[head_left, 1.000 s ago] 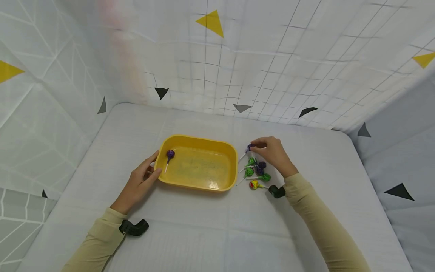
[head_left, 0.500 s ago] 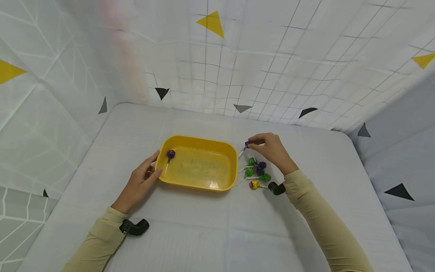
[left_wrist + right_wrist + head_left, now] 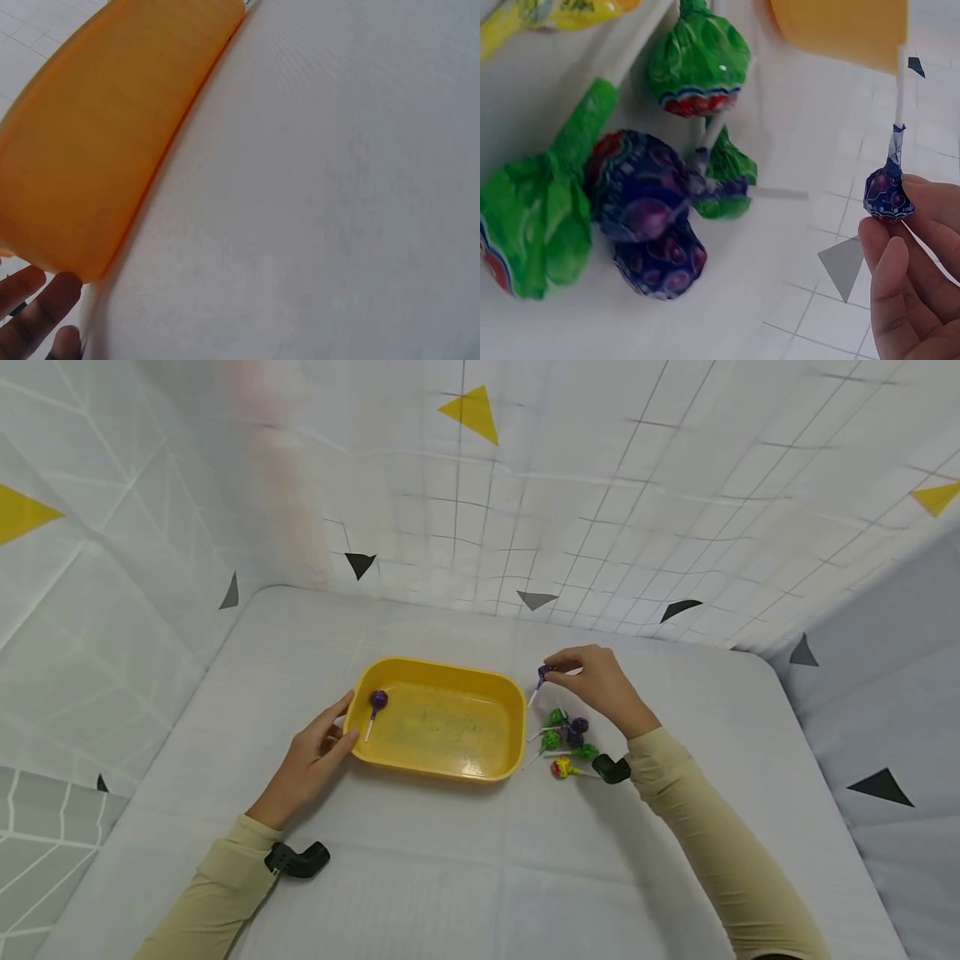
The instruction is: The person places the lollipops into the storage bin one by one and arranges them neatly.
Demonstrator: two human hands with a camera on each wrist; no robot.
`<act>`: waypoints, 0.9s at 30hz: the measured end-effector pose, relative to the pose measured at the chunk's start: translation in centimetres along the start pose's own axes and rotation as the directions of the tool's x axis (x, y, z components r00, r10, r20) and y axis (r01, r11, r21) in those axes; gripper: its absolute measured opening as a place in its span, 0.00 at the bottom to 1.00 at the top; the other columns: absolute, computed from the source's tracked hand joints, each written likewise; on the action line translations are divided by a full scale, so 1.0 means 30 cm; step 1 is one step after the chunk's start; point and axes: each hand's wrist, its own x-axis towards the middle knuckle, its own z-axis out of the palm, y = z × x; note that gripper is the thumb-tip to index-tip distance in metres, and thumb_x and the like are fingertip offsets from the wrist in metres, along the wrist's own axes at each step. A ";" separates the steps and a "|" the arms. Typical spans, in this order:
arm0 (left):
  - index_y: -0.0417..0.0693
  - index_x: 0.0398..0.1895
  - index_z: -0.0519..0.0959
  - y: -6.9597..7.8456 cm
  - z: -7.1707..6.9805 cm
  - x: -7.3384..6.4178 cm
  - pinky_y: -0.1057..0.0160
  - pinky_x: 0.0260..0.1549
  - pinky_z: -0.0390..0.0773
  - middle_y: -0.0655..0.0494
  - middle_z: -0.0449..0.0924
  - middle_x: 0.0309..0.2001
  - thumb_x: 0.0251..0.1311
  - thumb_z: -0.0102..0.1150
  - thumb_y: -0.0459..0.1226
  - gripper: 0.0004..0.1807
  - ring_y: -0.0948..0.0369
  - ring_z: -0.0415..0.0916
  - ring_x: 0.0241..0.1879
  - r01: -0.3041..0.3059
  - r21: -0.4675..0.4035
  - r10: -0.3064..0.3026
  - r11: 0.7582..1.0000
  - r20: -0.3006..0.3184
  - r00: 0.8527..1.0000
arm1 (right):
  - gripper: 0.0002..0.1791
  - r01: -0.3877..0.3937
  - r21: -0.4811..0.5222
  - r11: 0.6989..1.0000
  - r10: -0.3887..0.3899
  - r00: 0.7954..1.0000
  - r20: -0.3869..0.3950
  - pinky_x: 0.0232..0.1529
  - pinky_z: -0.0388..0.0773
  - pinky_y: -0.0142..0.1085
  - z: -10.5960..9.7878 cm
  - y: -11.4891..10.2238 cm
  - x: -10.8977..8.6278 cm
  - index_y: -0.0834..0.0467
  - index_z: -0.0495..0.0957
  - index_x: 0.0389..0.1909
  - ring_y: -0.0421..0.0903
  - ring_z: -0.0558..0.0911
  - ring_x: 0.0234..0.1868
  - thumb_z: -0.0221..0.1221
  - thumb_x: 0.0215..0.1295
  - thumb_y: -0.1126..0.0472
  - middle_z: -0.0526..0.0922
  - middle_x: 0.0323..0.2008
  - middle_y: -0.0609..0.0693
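Observation:
My right hand (image 3: 600,683) pinches a purple-wrapped lollipop (image 3: 885,193) by its candy end, thumb on one side and fingertips on the other. Its white stick points down toward the tray's back right corner in the head view. The yellow tray (image 3: 442,727) has one purple lollipop (image 3: 378,699) at its left end. Against the outside of that end rests my left hand (image 3: 306,768), thumb and fingers spread along the wall; the left wrist view catches the fingertips at the tray's lower corner.
Right of the tray lies a small pile: green lollipops (image 3: 697,64), purple lollipops (image 3: 641,187) and a yellow lollipop (image 3: 561,767). Beneath everything is a white-covered table (image 3: 420,877). White patterned sheets (image 3: 585,485) stand around its back and sides.
The right hand has moved a little back and left with its purple lollipop, away from the pile. The left hand and the tray are almost unchanged.

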 end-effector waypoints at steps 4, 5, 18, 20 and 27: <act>0.52 0.83 0.57 0.001 -0.002 0.000 0.73 0.43 0.76 0.44 0.71 0.72 0.78 0.53 0.41 0.33 0.64 0.74 0.43 0.001 0.000 -0.001 1.000 -0.001 1.000 | 0.14 0.006 0.009 1.000 -0.006 1.000 -0.006 0.57 0.83 0.53 -0.016 -0.008 0.002 0.60 0.87 0.54 0.55 0.86 0.54 0.66 0.71 0.60 0.89 0.51 0.57; 0.52 0.83 0.57 0.001 -0.003 0.000 0.73 0.42 0.76 0.44 0.71 0.71 0.78 0.53 0.41 0.33 0.64 0.73 0.43 0.002 0.001 -0.002 1.000 -0.001 1.000 | 0.14 0.008 0.010 1.000 -0.008 1.000 -0.004 0.58 0.83 0.53 -0.018 -0.010 0.004 0.60 0.87 0.54 0.55 0.86 0.55 0.66 0.71 0.60 0.89 0.51 0.57; 0.52 0.83 0.57 0.003 -0.003 -0.002 0.72 0.41 0.77 0.44 0.72 0.70 0.78 0.52 0.41 0.33 0.63 0.74 0.43 0.014 -0.003 -0.014 1.000 0.001 1.000 | 0.15 0.057 0.007 0.998 -0.058 0.998 0.041 0.56 0.84 0.50 -0.020 -0.079 0.025 0.59 0.86 0.55 0.52 0.86 0.54 0.65 0.71 0.59 0.89 0.52 0.55; 0.53 0.83 0.57 0.003 -0.003 -0.001 0.71 0.41 0.77 0.44 0.72 0.71 0.79 0.52 0.41 0.33 0.63 0.74 0.43 0.014 -0.006 -0.014 1.000 0.005 1.000 | 0.15 0.066 0.005 0.998 -0.066 0.997 0.044 0.55 0.84 0.50 -0.020 -0.096 0.027 0.59 0.86 0.55 0.52 0.86 0.54 0.66 0.71 0.59 0.89 0.52 0.55; 0.53 0.83 0.57 0.002 0.001 0.001 0.71 0.42 0.77 0.45 0.70 0.73 0.78 0.52 0.41 0.33 0.63 0.73 0.43 0.012 -0.010 -0.012 1.000 0.009 1.000 | 0.15 0.089 0.011 0.996 -0.090 0.994 0.065 0.54 0.84 0.49 -0.011 -0.150 0.029 0.59 0.87 0.54 0.50 0.86 0.52 0.66 0.71 0.59 0.89 0.51 0.54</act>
